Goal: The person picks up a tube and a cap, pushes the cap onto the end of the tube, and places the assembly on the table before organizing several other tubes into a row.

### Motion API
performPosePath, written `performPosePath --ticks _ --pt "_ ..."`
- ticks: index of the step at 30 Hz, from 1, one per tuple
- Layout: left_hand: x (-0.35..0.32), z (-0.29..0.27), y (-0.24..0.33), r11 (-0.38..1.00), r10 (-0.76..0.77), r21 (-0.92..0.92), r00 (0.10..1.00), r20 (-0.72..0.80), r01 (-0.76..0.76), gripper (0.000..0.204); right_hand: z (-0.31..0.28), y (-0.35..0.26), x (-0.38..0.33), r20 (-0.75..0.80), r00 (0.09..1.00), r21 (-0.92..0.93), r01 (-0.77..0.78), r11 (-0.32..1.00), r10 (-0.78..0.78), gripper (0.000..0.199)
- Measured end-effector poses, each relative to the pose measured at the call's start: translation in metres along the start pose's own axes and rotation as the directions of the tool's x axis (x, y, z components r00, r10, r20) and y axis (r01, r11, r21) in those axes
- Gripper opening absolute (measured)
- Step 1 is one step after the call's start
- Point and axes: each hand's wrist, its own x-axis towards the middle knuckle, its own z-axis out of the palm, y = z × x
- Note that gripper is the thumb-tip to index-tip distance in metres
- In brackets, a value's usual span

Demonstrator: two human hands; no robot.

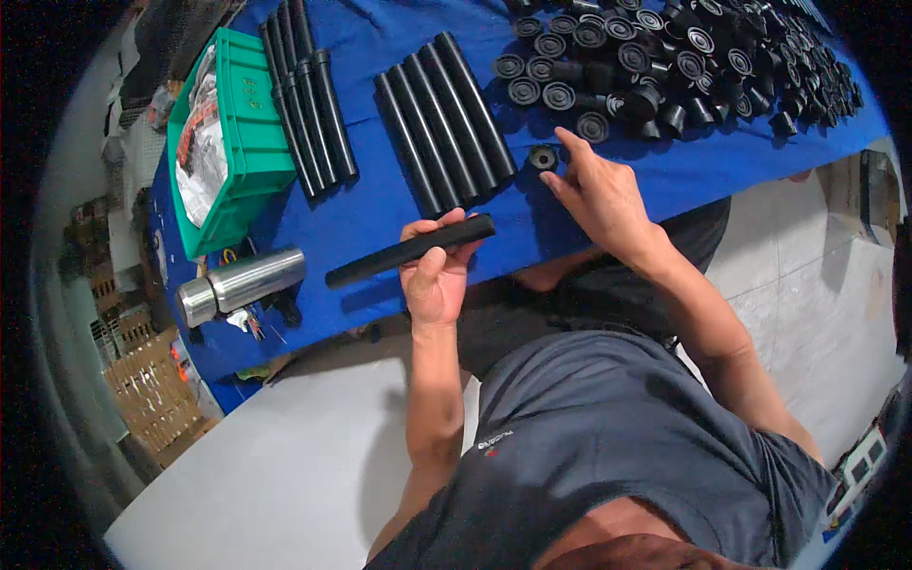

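My left hand (pixel 433 275) is closed round a black tube (pixel 410 251), thumb on top, above the front of the blue cloth. The tube tilts up to the right. My right hand (pixel 603 195) reaches in with thumb and index finger spread. Just beside their tips is a small round black cap (pixel 542 158) with a hole in its middle; whether the thumb touches it I cannot tell. Several thick black tubes (pixel 444 123) lie side by side beyond my left hand. Past my right hand spreads a large heap of ringed black caps (pixel 655 62).
A green crate (pixel 261 142) with white plastic in it stands at the left. Longer joined black tubes (pixel 313 104) lie beside it. A steel bottle (pixel 255 280) rests near the front left, with keys (pixel 245 323) by it. Blue cloth (pixel 356 204) covers the table.
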Motion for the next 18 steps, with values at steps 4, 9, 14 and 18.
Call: performPosePath --ticks 4,9,14,18 --pt "0.0 -0.008 -0.004 1.0 0.002 -0.03 1.0 0.014 -0.002 0.037 0.002 -0.001 0.01 0.049 0.998 -0.129 0.054 0.99 -0.048 0.05" --pt "0.0 -0.008 -0.007 0.999 0.027 -0.047 0.999 0.031 -0.025 0.039 -0.021 -0.018 0.002 0.036 0.998 0.122 0.043 0.992 -0.048 0.043" --pt "0.001 -0.003 -0.004 0.996 0.051 -0.076 0.999 -0.014 -0.052 0.037 -0.008 -0.027 -0.012 0.282 0.959 0.539 -0.162 0.827 0.004 0.029" --pt "0.001 0.003 -0.005 0.998 0.051 -0.037 0.998 -0.021 -0.052 0.034 -0.001 -0.039 -0.005 0.257 0.952 0.354 0.067 0.933 -0.166 0.034"
